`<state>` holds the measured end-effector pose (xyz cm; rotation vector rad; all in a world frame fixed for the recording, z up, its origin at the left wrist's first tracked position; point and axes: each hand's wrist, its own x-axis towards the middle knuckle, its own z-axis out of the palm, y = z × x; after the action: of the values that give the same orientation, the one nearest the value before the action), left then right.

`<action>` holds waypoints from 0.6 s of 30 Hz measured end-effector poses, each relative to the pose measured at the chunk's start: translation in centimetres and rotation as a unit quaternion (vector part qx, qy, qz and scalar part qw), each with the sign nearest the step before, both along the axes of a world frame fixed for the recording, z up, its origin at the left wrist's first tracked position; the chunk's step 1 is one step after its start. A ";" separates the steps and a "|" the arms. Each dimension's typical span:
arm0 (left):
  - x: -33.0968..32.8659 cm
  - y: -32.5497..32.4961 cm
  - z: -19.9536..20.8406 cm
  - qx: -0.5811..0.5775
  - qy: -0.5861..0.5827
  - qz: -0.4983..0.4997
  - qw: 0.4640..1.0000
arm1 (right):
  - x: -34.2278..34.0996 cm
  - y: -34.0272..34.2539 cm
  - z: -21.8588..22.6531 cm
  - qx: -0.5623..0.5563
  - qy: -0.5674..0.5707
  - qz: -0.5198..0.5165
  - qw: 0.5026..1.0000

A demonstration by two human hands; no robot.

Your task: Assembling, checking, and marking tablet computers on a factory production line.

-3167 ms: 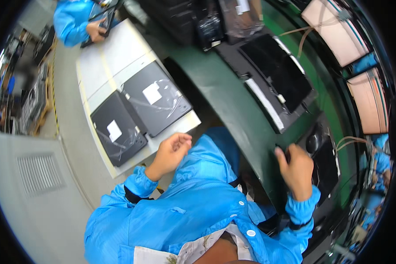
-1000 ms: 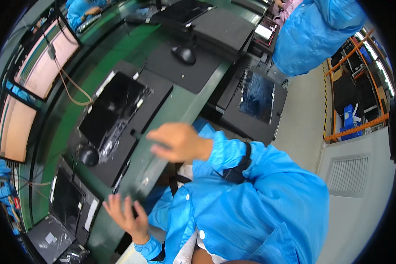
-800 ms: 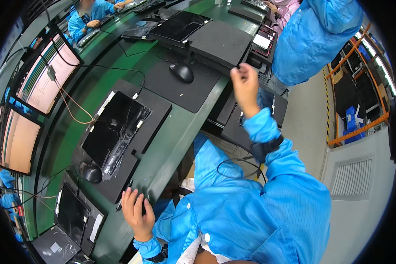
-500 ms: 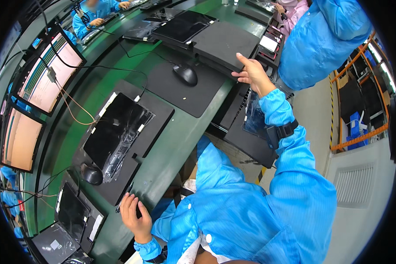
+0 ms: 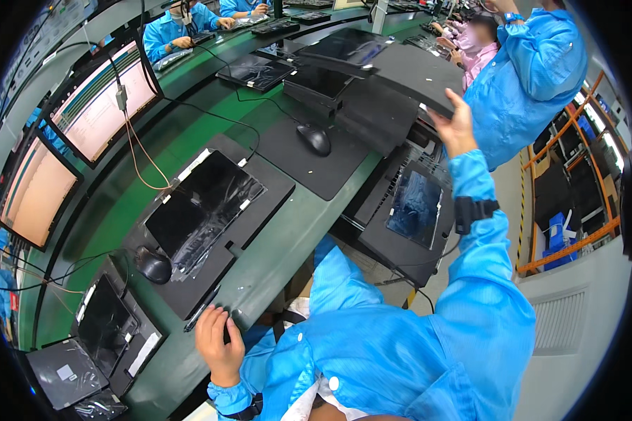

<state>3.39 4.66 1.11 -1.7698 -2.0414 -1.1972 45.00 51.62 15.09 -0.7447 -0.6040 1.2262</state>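
Note:
My left hand (image 5: 218, 342) rests flat on the near edge of the green bench (image 5: 288, 238), fingers apart, beside a thin dark pen (image 5: 202, 310). It holds nothing. My right hand (image 5: 456, 125) is stretched far forward and up, fingers spread, at the near corner of a dark flat laptop (image 5: 400, 74) that lies tilted on the bench. Thumb and fingertips are at that corner, but no closed grip shows. A black strap (image 5: 475, 210) sits on my right wrist. Both arms are in blue sleeves.
A film-covered laptop (image 5: 205, 202) lies in a black tray with a mouse (image 5: 153, 265) beside it. Another mouse (image 5: 314, 138) sits on a black mat. A low cart (image 5: 416, 208) holds a laptop. Lit monitors (image 5: 95, 102) stand left. A person in a blue coat (image 5: 534, 67) stands right.
My head turned from the right side of the bench to the left. My right hand swung up and forward to the dark laptop. My left hand settled on the bench edge.

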 end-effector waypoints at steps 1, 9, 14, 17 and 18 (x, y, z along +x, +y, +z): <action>-0.2 0.0 -0.1 0.003 -0.007 -0.002 1.000 | 2.1 -0.7 1.4 0.002 -0.013 -0.023 1.000; -0.5 0.3 0.1 0.023 0.001 -0.015 1.000 | 8.3 -2.5 9.7 -0.058 -0.212 0.019 0.975; -0.6 0.5 0.1 0.040 -0.005 -0.023 0.999 | 8.5 1.8 15.3 -0.070 -0.322 0.037 0.943; -0.7 0.7 0.1 0.048 -0.004 -0.028 0.998 | 10.6 2.0 21.2 -0.102 -0.437 0.039 0.893; -0.7 0.5 0.1 0.046 -0.002 -0.024 0.999 | 9.1 0.3 22.3 -0.102 -0.471 0.003 0.876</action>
<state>2.67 5.17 1.22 -1.7828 -1.9234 -1.2883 54.14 51.93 37.35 -1.5426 -1.2761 0.8790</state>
